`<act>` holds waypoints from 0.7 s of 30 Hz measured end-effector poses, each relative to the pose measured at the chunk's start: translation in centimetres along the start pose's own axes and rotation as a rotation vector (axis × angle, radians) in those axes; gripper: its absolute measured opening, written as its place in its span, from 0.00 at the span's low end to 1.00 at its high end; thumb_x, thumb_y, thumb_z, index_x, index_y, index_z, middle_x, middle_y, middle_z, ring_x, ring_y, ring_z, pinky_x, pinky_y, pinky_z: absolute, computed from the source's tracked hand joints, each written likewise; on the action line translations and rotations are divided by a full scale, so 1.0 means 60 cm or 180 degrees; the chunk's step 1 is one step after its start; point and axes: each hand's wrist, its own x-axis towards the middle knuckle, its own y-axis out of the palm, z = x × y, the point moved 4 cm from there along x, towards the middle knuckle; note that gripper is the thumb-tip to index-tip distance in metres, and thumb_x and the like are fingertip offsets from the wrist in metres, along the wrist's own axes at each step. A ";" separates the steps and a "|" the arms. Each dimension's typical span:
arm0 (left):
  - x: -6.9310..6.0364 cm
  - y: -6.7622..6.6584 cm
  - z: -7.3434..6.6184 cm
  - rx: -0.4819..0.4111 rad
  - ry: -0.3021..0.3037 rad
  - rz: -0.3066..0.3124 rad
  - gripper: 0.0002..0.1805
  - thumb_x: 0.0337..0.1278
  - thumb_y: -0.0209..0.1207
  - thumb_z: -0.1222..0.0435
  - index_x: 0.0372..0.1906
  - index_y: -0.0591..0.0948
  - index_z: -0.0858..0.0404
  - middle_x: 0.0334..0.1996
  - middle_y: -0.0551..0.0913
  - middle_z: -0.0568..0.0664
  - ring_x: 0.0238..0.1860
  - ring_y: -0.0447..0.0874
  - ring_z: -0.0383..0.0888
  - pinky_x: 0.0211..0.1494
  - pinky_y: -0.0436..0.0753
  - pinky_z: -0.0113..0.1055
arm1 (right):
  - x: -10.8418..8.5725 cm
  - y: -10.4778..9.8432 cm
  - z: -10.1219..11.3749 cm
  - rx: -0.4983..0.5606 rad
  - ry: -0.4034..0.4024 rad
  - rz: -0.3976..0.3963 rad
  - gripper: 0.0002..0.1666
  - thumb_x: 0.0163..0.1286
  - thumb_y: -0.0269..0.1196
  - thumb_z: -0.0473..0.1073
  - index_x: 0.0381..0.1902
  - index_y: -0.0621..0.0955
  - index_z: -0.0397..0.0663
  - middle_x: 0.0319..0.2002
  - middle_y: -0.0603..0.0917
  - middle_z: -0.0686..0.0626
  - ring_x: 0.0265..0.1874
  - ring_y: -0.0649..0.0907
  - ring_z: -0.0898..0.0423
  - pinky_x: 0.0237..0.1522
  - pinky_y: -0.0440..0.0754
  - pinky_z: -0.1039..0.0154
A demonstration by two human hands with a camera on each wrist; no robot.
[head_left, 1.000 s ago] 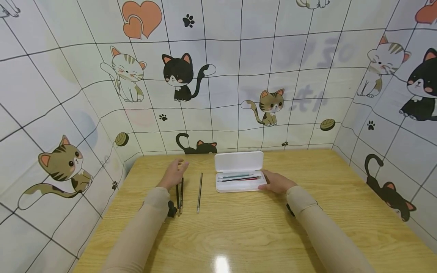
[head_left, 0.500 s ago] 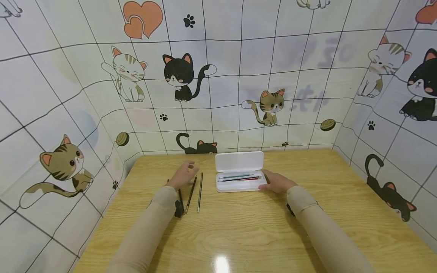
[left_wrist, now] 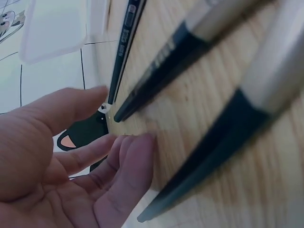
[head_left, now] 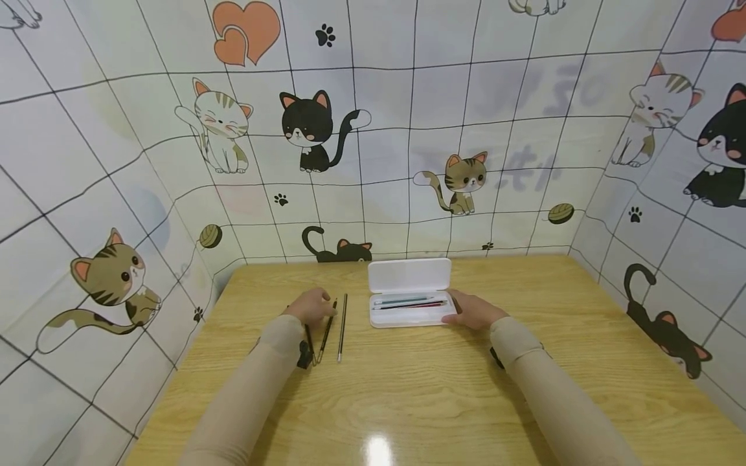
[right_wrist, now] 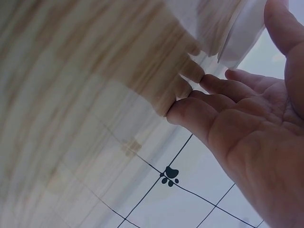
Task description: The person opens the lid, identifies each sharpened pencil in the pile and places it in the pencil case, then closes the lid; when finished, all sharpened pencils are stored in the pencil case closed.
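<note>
My left hand [head_left: 311, 307] hovers low over several dark, slim sticks on the table, thumb and fingers apart. In the left wrist view, the tapered end of a dark stick with a pale metallic section [left_wrist: 156, 78] lies by the gap between thumb and fingers. No contact shows; these sticks look like paintbrushes. Beside them lies a dark pencil [head_left: 342, 327] with printing on its side. An open white pencil case [head_left: 408, 318] stands to the right, holding several pencils [head_left: 410, 302]. At its right end, my right hand [head_left: 476, 312] holds it, thumb on the front corner, fingers behind.
The wooden table [head_left: 384, 395] meets a sheet wall with printed cats [head_left: 305, 129] at the back, left and right. The case's raised lid [head_left: 409, 276] stands close to the back wall. A light patch reflects near the table's front.
My left hand has moved right and then lowered towards the table. The dark sticks beneath it have shifted and spread apart at their far ends. My right hand and the case have stayed put.
</note>
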 end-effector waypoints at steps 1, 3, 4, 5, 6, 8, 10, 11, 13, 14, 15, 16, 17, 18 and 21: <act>-0.002 0.000 -0.002 0.0045 -0.0008 -0.0003 0.30 0.66 0.65 0.60 0.68 0.72 0.69 0.43 0.83 0.57 0.28 0.79 0.44 0.37 0.82 0.40 | 0.000 0.000 0.000 -0.0008 -0.0005 -0.0007 0.49 0.73 0.64 0.54 0.78 0.57 0.34 0.74 0.63 0.30 0.73 0.63 0.32 0.71 0.60 0.36; -0.007 0.001 -0.007 0.0131 -0.0023 -0.0022 0.31 0.61 0.69 0.61 0.66 0.74 0.67 0.53 0.82 0.59 0.38 0.82 0.46 0.40 0.83 0.40 | 0.001 -0.001 0.000 -0.0023 -0.0018 -0.0023 0.48 0.73 0.65 0.54 0.78 0.57 0.34 0.74 0.64 0.31 0.72 0.64 0.32 0.71 0.61 0.36; -0.009 0.002 -0.009 0.0140 -0.0040 -0.0012 0.31 0.60 0.70 0.61 0.66 0.75 0.67 0.56 0.81 0.61 0.41 0.83 0.47 0.40 0.84 0.41 | 0.001 -0.001 0.000 -0.0031 -0.0029 -0.0025 0.48 0.73 0.65 0.54 0.78 0.57 0.34 0.73 0.64 0.30 0.72 0.64 0.32 0.71 0.61 0.36; -0.011 0.003 -0.010 0.0159 -0.0068 -0.0015 0.32 0.58 0.71 0.61 0.66 0.75 0.66 0.56 0.81 0.61 0.42 0.83 0.48 0.41 0.84 0.41 | 0.001 -0.001 0.000 -0.0027 -0.0023 -0.0021 0.48 0.73 0.65 0.54 0.78 0.57 0.34 0.74 0.64 0.31 0.72 0.64 0.32 0.71 0.61 0.37; -0.013 0.003 -0.011 0.0167 -0.0078 -0.0027 0.32 0.57 0.71 0.62 0.65 0.75 0.67 0.56 0.81 0.61 0.44 0.83 0.48 0.41 0.85 0.41 | 0.001 -0.001 0.001 -0.0034 -0.0035 -0.0018 0.49 0.73 0.65 0.54 0.78 0.57 0.34 0.73 0.64 0.30 0.72 0.64 0.32 0.71 0.62 0.36; -0.017 0.005 -0.014 0.0131 -0.0111 -0.0045 0.34 0.55 0.72 0.63 0.66 0.74 0.67 0.56 0.80 0.61 0.42 0.85 0.48 0.43 0.85 0.42 | 0.000 -0.001 0.001 -0.0030 -0.0039 -0.0020 0.49 0.73 0.65 0.54 0.78 0.57 0.34 0.73 0.64 0.30 0.72 0.64 0.32 0.71 0.62 0.36; -0.018 0.007 -0.015 0.0085 -0.0127 -0.0069 0.34 0.55 0.72 0.65 0.67 0.74 0.68 0.56 0.80 0.62 0.39 0.85 0.47 0.45 0.85 0.44 | -0.001 -0.001 0.001 -0.0028 -0.0027 -0.0028 0.49 0.73 0.65 0.55 0.78 0.57 0.35 0.74 0.64 0.31 0.72 0.64 0.32 0.71 0.62 0.36; -0.019 0.008 -0.016 0.0086 -0.0126 -0.0087 0.35 0.55 0.72 0.65 0.67 0.74 0.68 0.56 0.80 0.62 0.38 0.85 0.46 0.46 0.85 0.45 | -0.001 -0.001 0.001 -0.0025 -0.0016 -0.0033 0.49 0.73 0.65 0.54 0.78 0.57 0.35 0.74 0.64 0.31 0.72 0.64 0.32 0.71 0.62 0.36; -0.018 0.010 -0.017 0.0100 -0.0139 -0.0115 0.34 0.55 0.72 0.66 0.67 0.74 0.68 0.56 0.80 0.62 0.37 0.86 0.47 0.49 0.85 0.47 | -0.001 -0.001 0.000 -0.0020 -0.0012 -0.0044 0.49 0.73 0.65 0.54 0.78 0.57 0.36 0.73 0.64 0.31 0.72 0.65 0.32 0.71 0.62 0.36; -0.017 0.010 -0.018 0.0162 -0.0123 -0.0134 0.33 0.55 0.72 0.66 0.66 0.74 0.67 0.56 0.80 0.62 0.39 0.85 0.47 0.50 0.84 0.48 | -0.001 -0.001 0.000 -0.0022 -0.0006 -0.0045 0.49 0.73 0.65 0.54 0.78 0.57 0.36 0.73 0.64 0.31 0.72 0.65 0.32 0.71 0.62 0.36; -0.016 0.010 -0.019 0.0215 -0.0120 -0.0152 0.33 0.55 0.72 0.67 0.66 0.75 0.67 0.56 0.80 0.61 0.42 0.84 0.49 0.51 0.84 0.49 | -0.002 -0.001 0.000 -0.0012 -0.0002 -0.0044 0.49 0.73 0.65 0.54 0.78 0.57 0.36 0.73 0.65 0.31 0.72 0.65 0.32 0.71 0.62 0.36; -0.016 0.010 -0.020 0.0265 -0.0114 -0.0164 0.32 0.55 0.72 0.67 0.65 0.76 0.67 0.56 0.80 0.61 0.44 0.84 0.50 0.52 0.83 0.50 | -0.002 -0.001 0.000 -0.0009 -0.0006 -0.0041 0.49 0.73 0.65 0.54 0.78 0.57 0.35 0.73 0.65 0.31 0.72 0.65 0.32 0.71 0.62 0.36; -0.015 0.010 -0.021 0.0325 -0.0104 -0.0176 0.31 0.55 0.72 0.67 0.65 0.76 0.67 0.56 0.81 0.61 0.47 0.83 0.52 0.53 0.83 0.50 | -0.002 0.000 0.001 -0.0013 -0.0009 -0.0037 0.49 0.73 0.65 0.54 0.78 0.57 0.35 0.73 0.65 0.31 0.72 0.65 0.32 0.70 0.62 0.36; -0.015 0.010 -0.021 0.0349 -0.0107 -0.0179 0.31 0.55 0.72 0.67 0.64 0.77 0.67 0.55 0.81 0.61 0.48 0.83 0.53 0.53 0.83 0.51 | -0.002 0.000 0.001 -0.0010 -0.0003 -0.0031 0.49 0.73 0.65 0.55 0.78 0.57 0.35 0.73 0.65 0.31 0.72 0.65 0.32 0.71 0.62 0.36; -0.015 0.009 -0.022 0.0345 -0.0141 -0.0181 0.30 0.55 0.72 0.69 0.64 0.77 0.67 0.55 0.82 0.61 0.53 0.82 0.55 0.54 0.82 0.51 | -0.003 0.000 0.002 -0.0033 -0.0017 -0.0024 0.49 0.73 0.65 0.55 0.78 0.57 0.35 0.74 0.64 0.31 0.72 0.64 0.32 0.71 0.61 0.36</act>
